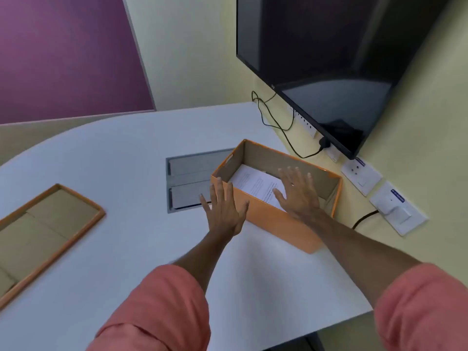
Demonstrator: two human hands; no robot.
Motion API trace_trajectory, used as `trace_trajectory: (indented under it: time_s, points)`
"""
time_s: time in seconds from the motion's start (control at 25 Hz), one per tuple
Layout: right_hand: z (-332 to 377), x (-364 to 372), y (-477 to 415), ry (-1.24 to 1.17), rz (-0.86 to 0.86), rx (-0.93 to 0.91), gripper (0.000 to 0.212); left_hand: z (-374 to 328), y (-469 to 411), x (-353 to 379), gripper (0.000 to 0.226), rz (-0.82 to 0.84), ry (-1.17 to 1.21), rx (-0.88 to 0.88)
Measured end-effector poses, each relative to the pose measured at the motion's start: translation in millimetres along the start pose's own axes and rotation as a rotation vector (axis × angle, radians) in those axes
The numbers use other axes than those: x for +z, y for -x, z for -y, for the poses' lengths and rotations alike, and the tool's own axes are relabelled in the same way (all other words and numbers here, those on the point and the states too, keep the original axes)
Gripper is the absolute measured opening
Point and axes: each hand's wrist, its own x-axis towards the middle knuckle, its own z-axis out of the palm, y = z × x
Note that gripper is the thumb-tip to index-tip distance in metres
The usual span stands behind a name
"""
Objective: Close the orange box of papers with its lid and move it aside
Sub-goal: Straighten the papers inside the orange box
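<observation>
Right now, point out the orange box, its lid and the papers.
orange box [276, 221]: head view, near outer wall.
lid [48, 221]: head view, brown inner face.
papers [255, 182]: head view, top sheet.

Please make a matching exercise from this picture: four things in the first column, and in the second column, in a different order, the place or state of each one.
Things:
1. lid
2. papers
3. left hand
4. screen

Places or states:
a. on the wall, switched off
b. at the box's near left corner, fingers spread
c. upside down on the table, far left
d. inside the open box

Pairs: 1-c, 2-d, 3-b, 4-a
</observation>
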Motion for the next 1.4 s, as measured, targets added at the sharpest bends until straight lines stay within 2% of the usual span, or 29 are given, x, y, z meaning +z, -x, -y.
trace_trajectory:
  time_s: [0.16,0.36,0.56,0.68,0.76,0.84,0.96,1.08,1.16,1.24,1.32,1.4]
  points:
    - [-47,9,-36,0.074,0.051,-0.011,0.066,-41,-22,30,0.074,0.053,0.075,-0.138]
    - [-78,30,-81,0.121,0.128,-0.046,0.072,-67,-43,63,0.085,0.093,0.09,-0.326]
    - [-88,48,-112,0.057,0.262,0.024,0.085,-71,-45,78,0.088,0.079,0.11,-0.365]
    - [-89,51,-117,0.072,0.305,0.013,0.085,-69,-48,81,0.088,0.085,0.134,-0.366]
    - [-88,53,-113,0.066,0.252,0.006,0.077,-62,-51,80,0.089,0.101,0.171,-0.355]
    - [-89,56,-102,0.031,0.153,0.0,0.06,-50,-53,75,0.092,0.112,0.199,-0.328]
    - [-91,56,-86,0.025,0.005,-0.062,0.041,-28,-58,66,0.095,0.148,0.151,-0.292]
    - [-94,50,-86,-0.085,-0.019,-0.075,0.028,-16,-65,57,0.095,0.171,0.171,-0.336]
    - [-97,44,-95,-0.338,0.079,0.005,0.034,-16,-68,52,0.09,0.118,0.342,-0.336]
    - [-100,38,-107,-0.595,0.303,0.108,0.049,-19,-64,49,0.083,0.054,0.584,-0.361]
    - [-102,34,-118,-0.689,0.53,0.166,0.061,-25,-55,49,0.077,0.088,0.74,-0.497]
    - [-102,34,-125,-0.699,0.663,0.169,0.057,-31,-47,52,0.071,0.19,0.846,-0.631]
